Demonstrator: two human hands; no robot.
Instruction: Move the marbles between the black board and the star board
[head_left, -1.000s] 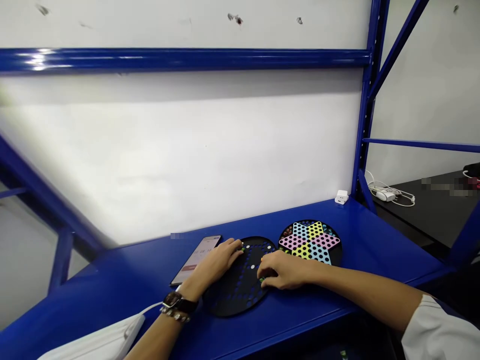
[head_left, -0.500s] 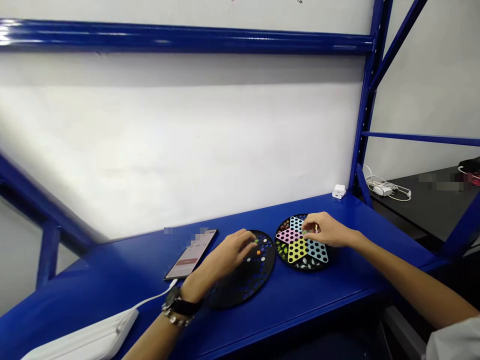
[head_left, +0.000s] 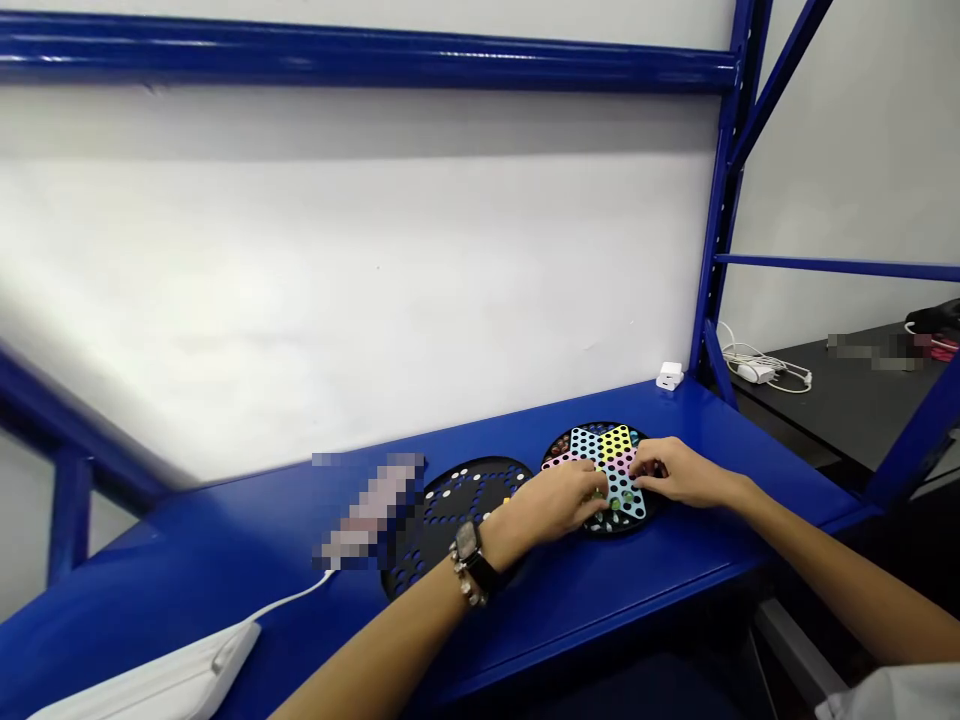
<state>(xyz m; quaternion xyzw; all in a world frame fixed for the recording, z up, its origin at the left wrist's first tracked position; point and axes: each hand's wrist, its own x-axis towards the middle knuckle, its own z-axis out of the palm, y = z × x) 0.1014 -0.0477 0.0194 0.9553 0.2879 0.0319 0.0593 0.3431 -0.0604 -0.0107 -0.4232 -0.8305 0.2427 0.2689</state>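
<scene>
A round black board with a coloured, hole-studded star (head_left: 586, 441) lies on the blue tabletop. Glass marbles sit in compartments around its rim. Over the front left of the star, my left hand (head_left: 555, 500) is bent down, its fingers closed around a green marble (head_left: 598, 493). Just right of those fingers, another green marble (head_left: 616, 504) shows on a light blue point. My right hand (head_left: 679, 472) reaches in from the right, thumb and fingertips close together at the pink point; what they hold, if anything, is hidden.
A second round black board (head_left: 427, 550) with white pieces lies partly under my left forearm. Left of it is a blurred phone (head_left: 375, 510), cabled to a white power strip-like box (head_left: 150, 680). A white plug (head_left: 670, 376) stands by the blue frame post (head_left: 716, 230).
My left hand has moved right, from above the second black board to the star board. My right hand has shifted slightly right. Green marbles now show on the light blue point.
</scene>
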